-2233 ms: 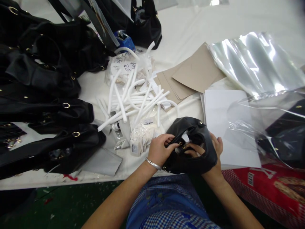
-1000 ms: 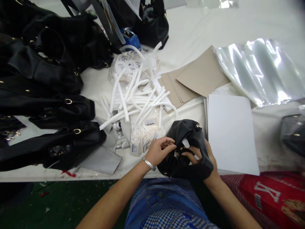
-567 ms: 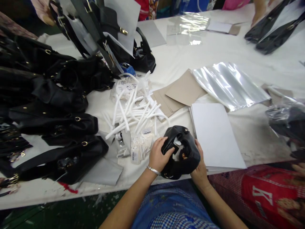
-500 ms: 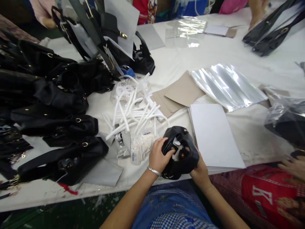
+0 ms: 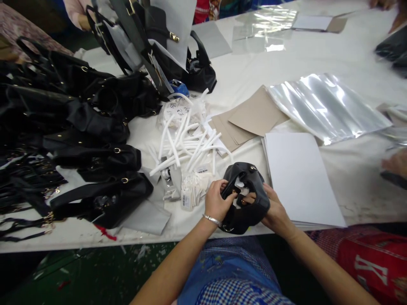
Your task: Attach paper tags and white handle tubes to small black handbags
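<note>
A small black leather bag (image 5: 251, 199) rests at the near edge of the white table (image 5: 248, 67), held between both hands. My left hand (image 5: 217, 201), with a metal bangle at the wrist, grips the bag's left side with fingers curled at its opening. My right hand (image 5: 274, 206) wraps round the bag's right side, its fingertips pinching at a small white tag and gold hardware in the opening. A heap of paper hang tags (image 5: 194, 191) lies just left of my left hand.
Many black handbags (image 5: 79, 127) are piled on the left. White foam tubes (image 5: 187, 140) lie in the middle, brown card sheets (image 5: 251, 116) and clear plastic bags (image 5: 327, 106) behind, a white paper stack (image 5: 299, 178) at right. Another person's hand (image 5: 394, 163) shows at the right edge.
The view tipped up from the table edge, showing the far side. The bagged handbag at right is gone from view. My hands kept working at the bag's opening, right fingers now back in it.
</note>
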Available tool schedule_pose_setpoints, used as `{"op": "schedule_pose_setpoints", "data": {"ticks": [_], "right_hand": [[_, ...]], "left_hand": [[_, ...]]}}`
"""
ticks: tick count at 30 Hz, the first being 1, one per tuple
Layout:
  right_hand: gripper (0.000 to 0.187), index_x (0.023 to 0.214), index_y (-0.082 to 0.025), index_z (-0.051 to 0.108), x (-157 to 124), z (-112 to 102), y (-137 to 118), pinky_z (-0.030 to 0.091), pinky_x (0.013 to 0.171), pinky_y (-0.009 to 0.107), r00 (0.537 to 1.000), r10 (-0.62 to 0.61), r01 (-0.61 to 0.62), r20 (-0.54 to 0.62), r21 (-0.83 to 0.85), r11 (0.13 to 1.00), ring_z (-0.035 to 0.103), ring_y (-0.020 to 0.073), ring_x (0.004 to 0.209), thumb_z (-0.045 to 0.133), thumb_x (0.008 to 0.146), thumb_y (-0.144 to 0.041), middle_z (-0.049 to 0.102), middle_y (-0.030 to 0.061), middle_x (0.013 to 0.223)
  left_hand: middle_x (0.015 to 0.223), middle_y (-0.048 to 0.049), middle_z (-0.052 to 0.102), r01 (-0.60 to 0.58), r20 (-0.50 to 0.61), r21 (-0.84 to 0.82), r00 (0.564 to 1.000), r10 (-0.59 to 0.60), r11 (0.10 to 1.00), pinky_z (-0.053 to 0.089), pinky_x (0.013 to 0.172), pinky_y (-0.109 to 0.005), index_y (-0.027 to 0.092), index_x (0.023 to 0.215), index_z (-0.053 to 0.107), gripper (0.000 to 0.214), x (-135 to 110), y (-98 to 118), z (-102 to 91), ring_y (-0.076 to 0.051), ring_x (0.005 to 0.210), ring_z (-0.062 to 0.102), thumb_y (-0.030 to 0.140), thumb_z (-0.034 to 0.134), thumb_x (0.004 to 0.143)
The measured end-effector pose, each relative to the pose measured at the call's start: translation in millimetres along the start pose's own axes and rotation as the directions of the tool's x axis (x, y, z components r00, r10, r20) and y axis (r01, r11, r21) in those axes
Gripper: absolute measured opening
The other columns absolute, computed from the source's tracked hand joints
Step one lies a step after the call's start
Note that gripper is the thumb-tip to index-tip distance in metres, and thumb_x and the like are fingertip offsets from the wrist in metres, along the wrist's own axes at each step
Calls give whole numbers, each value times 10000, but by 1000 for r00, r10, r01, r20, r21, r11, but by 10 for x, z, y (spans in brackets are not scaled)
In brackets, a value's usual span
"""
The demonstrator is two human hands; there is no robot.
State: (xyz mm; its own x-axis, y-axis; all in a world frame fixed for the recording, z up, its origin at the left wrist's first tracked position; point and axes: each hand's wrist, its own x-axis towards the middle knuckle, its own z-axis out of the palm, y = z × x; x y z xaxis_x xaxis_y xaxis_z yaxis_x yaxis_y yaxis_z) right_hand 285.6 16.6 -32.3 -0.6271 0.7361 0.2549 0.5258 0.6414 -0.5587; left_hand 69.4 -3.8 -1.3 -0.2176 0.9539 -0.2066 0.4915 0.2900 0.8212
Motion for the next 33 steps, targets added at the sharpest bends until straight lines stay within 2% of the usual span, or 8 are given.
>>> {"op": "schedule_pose_setpoints", "data": {"ticks": [3, 8, 11, 16, 19, 23, 27, 33], "right_hand": [[324, 1161, -257, 626, 30, -59, 26, 304, 1046, 602, 988, -94, 100, 124, -41, 994, 391, 324, 1256, 564, 843, -252, 625, 60, 1163], [399, 1237, -275, 572, 15, -113, 75, 301, 1058, 590, 952, -145, 170, 270, -72, 983, 428, 316, 1235, 562, 839, -275, 610, 43, 1198], [374, 1214, -279, 589, -4, -96, 80, 323, 1040, 587, 941, -151, 181, 303, -75, 981, 429, 314, 1234, 534, 845, -242, 614, 35, 1189], [308, 1099, -269, 651, 119, -77, 10, 338, 1026, 560, 947, -173, 207, 272, -99, 973, 521, 287, 1099, 546, 817, -208, 669, 38, 1031], [291, 1092, -279, 647, 188, -64, -37, 334, 1034, 527, 956, -109, 135, 272, -77, 988, 545, 264, 1077, 547, 829, -205, 671, 32, 1031], [240, 1100, -297, 632, 141, 22, -43, 277, 1070, 518, 975, -28, 39, 221, -42, 998, 580, 254, 1045, 551, 879, -347, 679, 8, 1031], [220, 1055, -278, 642, 63, 133, -44, 246, 1092, 497, 983, 58, -53, 177, -29, 998, 593, 253, 1023, 531, 895, -379, 678, 16, 1019], [226, 1076, -278, 620, 48, 170, -72, 256, 1081, 514, 984, 68, -65, 166, -23, 998, 583, 257, 1043, 541, 886, -372, 667, 20, 1059]], "left_hand": [[1007, -46, 579, 13, 68, 42, 998, -16, 999, 475, 853, -357, 224, 1094, 539, 444, -2, -49, -45, -198, 946, 572, 270, 718, 690], [1365, -135, 373, -29, 396, 76, 918, -4, 997, 405, 990, -447, 270, 1427, 201, 1157, 36, -165, -61, -323, 1231, 425, 345, 844, 467], [1376, -145, 354, 2, 446, 161, 892, -74, 987, 439, 939, -439, 300, 1454, 93, 1271, 126, -239, -4, -342, 1185, 475, 343, 851, 435], [1228, -129, 503, 56, 438, 255, 883, -167, 965, 445, 900, -421, 293, 1436, 158, 1265, 279, -322, 79, -337, 1094, 544, 379, 863, 389], [1244, -128, 494, 44, 376, 256, 916, -141, 966, 430, 929, -431, 272, 1424, 200, 1194, 216, -284, 56, -336, 1118, 517, 353, 853, 428], [1287, -112, 451, -47, 233, 244, 972, -12, 969, 397, 994, -424, 249, 1363, 348, 854, -3, -136, -80, -303, 1159, 464, 237, 756, 613], [1133, -68, 551, -63, 187, 150, 982, 34, 987, 424, 977, -368, 238, 1227, 493, 569, -136, -25, -260, -231, 1078, 509, 111, 664, 699], [975, -52, 599, 51, 177, -13, 983, -48, 999, 501, 816, -330, 196, 1067, 569, 460, -114, 3, -259, -186, 875, 577, 324, 757, 667]]}}
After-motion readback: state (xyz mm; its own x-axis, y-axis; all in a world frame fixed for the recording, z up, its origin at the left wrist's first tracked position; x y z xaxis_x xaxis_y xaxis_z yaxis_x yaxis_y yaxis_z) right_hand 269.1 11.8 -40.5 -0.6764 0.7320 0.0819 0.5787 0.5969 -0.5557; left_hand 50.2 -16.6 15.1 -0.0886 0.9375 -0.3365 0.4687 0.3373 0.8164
